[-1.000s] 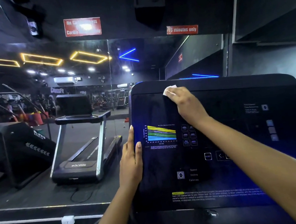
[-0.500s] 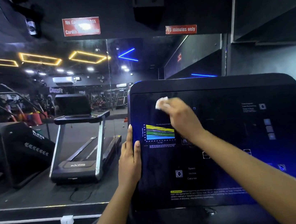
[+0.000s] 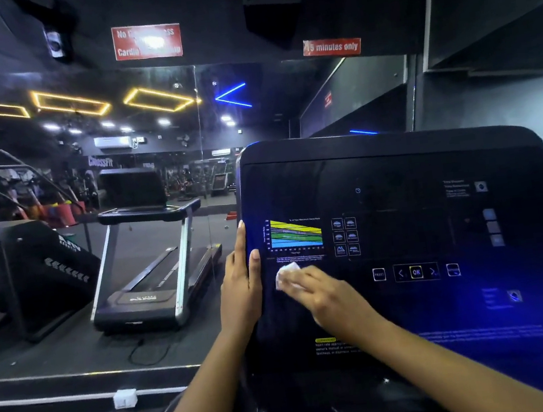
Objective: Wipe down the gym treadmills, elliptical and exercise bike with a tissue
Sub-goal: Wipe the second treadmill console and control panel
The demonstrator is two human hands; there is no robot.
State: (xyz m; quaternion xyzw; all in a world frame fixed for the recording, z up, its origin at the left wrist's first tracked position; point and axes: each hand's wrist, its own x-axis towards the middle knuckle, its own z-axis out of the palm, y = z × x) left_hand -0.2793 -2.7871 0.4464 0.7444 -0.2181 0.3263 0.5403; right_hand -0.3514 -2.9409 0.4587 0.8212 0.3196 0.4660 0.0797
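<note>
Console [image 3: 399, 189] of a dark machine, screen lit. Left hand [image 3: 241, 289] lies along the console's left edge, fingers [image 3: 241, 244] straight and pressed together, thumb on the face. Right hand [image 3: 330, 298] is on the console's lower left, fingers laid nearly flat and close together over a white tissue [image 3: 287, 273], pressing it to the glass. Tissue sits just below the coloured chart [image 3: 296, 233] and left of the OK button [image 3: 416, 272]. Left of the console, a mirror [image 3: 68, 301] shows a treadmill [image 3: 152, 256]. Above the console hangs a red sign [image 3: 332, 47] reading "15 minutes only".
</note>
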